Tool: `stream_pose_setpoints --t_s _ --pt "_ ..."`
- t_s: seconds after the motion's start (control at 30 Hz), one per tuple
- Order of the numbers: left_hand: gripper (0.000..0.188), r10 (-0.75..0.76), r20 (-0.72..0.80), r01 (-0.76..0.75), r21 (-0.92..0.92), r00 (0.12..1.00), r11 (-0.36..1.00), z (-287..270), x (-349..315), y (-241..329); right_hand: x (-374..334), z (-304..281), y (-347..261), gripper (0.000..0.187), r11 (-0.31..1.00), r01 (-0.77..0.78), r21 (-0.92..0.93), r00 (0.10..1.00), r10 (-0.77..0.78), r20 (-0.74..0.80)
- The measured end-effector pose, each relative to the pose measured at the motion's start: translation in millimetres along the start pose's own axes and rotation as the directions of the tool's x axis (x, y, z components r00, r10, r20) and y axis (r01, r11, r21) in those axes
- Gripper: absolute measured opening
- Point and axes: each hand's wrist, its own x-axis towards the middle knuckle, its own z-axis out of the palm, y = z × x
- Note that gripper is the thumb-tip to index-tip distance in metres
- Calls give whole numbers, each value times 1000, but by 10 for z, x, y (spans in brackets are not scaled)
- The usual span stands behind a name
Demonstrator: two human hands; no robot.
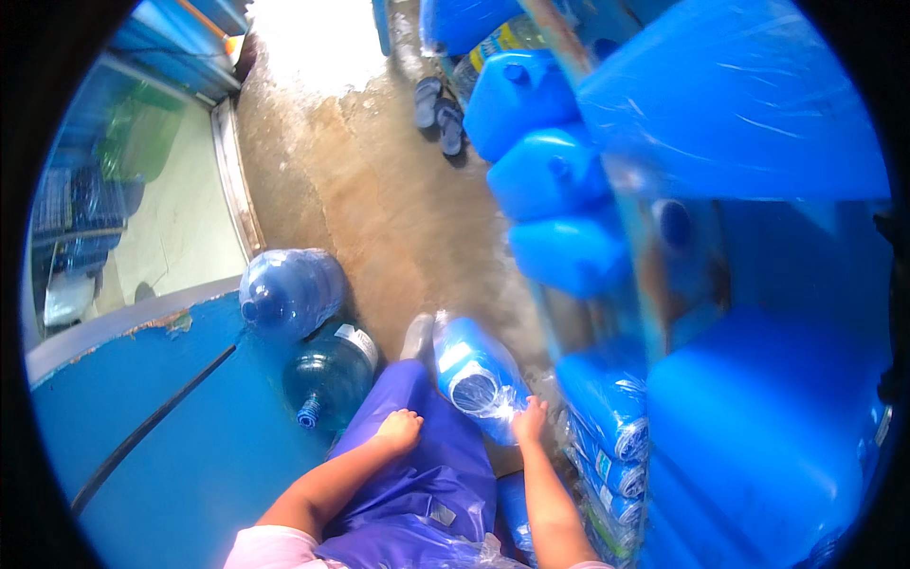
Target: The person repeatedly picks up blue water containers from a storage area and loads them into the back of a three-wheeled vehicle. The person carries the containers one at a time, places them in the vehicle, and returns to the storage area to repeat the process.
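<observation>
A blue container [479, 356] wrapped in clear plastic stands beside my lower leg, its round pale top facing up. My right hand [531, 420] pinches the loose clear plastic wrap [502, 403] at the container's near side. My left hand [403, 430] is closed with its fingers curled, resting over my purple-clad thigh [417, 474]. Nothing shows in it. Left of my leg, a dark teal water bottle [327, 379] with a blue neck leans toward me. Just behind that sits a clear bluish water bottle [292, 292].
Blue jerrycans [550, 171] line a rack on the right, above plastic-wrapped blue bundles [607, 436]. Large blue containers [768, 427] fill the far right. Slippers [440, 114] lie on the wet concrete floor [379, 209]. A blue counter [180, 446] with a glass window [161, 190] borders the left.
</observation>
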Motion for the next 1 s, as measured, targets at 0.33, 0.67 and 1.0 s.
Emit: stream_pose_setpoints --t_s 0.33,0.67,1.0 --pt "21 -63 129 40 176 990 984 -134 19 173 -319 304 30 43 968 250 37 960 -253 117" --pt "42 -215 15 206 224 976 952 -189 -205 381 -182 777 430 38 973 222 62 952 -230 203" --pt "82 -581 40 556 243 813 795 -476 37 472 92 1079 590 41 980 201 5 916 -190 354"
